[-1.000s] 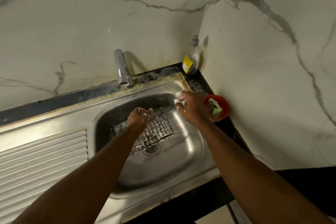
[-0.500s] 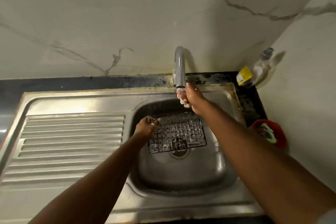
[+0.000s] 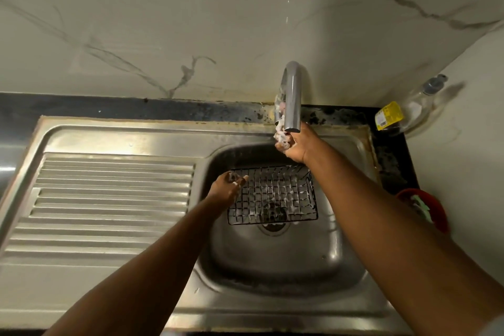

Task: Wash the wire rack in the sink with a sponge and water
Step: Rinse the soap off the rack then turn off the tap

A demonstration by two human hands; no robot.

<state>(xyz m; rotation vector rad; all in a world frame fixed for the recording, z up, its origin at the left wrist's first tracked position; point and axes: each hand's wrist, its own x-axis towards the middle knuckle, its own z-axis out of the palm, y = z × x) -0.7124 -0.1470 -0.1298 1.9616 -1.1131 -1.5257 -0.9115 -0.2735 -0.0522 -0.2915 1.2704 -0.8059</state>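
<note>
A black wire rack (image 3: pixel 272 194), flecked with foam, lies tilted in the steel sink (image 3: pixel 272 259) above the drain. My left hand (image 3: pixel 226 188) grips the rack's upper left corner with curled fingers. My right hand (image 3: pixel 296 146) is raised to the mouth of the chrome tap (image 3: pixel 293 95). Its foam-covered fingers are bunched against the spout's end, and whether they grip it is hidden. No water stream shows. A green sponge (image 3: pixel 421 206) sits in a red bowl (image 3: pixel 436 210) at the right, partly behind my right forearm.
A ribbed steel drainboard (image 3: pixel 109 199) extends left of the basin. A clear bottle with a yellow label (image 3: pixel 414 106) stands in the back right corner on the dark counter. Marble walls close in behind and on the right.
My right hand moved from beside the red bowl to the tap's mouth and stays there. My view swung left and centred on the sink. My left hand kept its hold on the rack.
</note>
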